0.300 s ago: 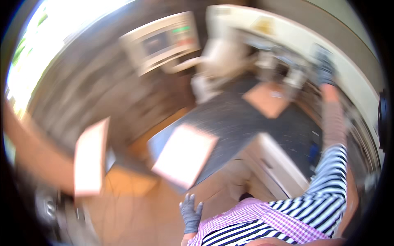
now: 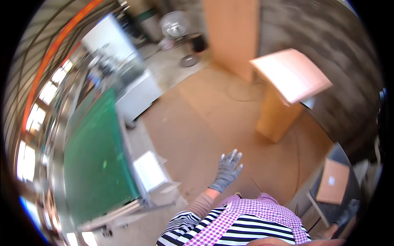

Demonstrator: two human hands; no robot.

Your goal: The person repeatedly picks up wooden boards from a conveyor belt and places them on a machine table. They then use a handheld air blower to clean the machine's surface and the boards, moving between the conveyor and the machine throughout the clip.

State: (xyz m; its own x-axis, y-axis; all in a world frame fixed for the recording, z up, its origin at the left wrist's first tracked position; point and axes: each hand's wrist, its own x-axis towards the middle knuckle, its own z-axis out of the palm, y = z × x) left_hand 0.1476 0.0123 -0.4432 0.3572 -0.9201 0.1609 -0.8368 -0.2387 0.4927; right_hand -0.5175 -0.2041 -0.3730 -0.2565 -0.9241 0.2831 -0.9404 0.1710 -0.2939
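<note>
My left hand (image 2: 227, 172), in a grey glove with pale fingertips, is held over the brown floor with its fingers spread and nothing in it. Low at the right, my right hand (image 2: 348, 213), also gloved in grey, is over the dark tabletop (image 2: 340, 213). It is beside a flat brown sheet (image 2: 333, 181) with a small pale patch. Blur hides how its fingers lie. A stack of pinkish-tan sheets (image 2: 291, 76) rests on an orange-brown stand (image 2: 276, 117) ahead to the right, apart from both hands.
A long green conveyor belt (image 2: 98, 160) runs along the left, with a white box (image 2: 150, 170) at its near side. Farther back are a light cabinet (image 2: 139, 94), a standing fan (image 2: 175, 26) and a tall brown board (image 2: 232, 37) against the wall. A thin cable crosses the floor.
My view has swung left, from the machine and dark table toward the floor and green belt. My right hand has come away from the white machine beam; my left stays spread.
</note>
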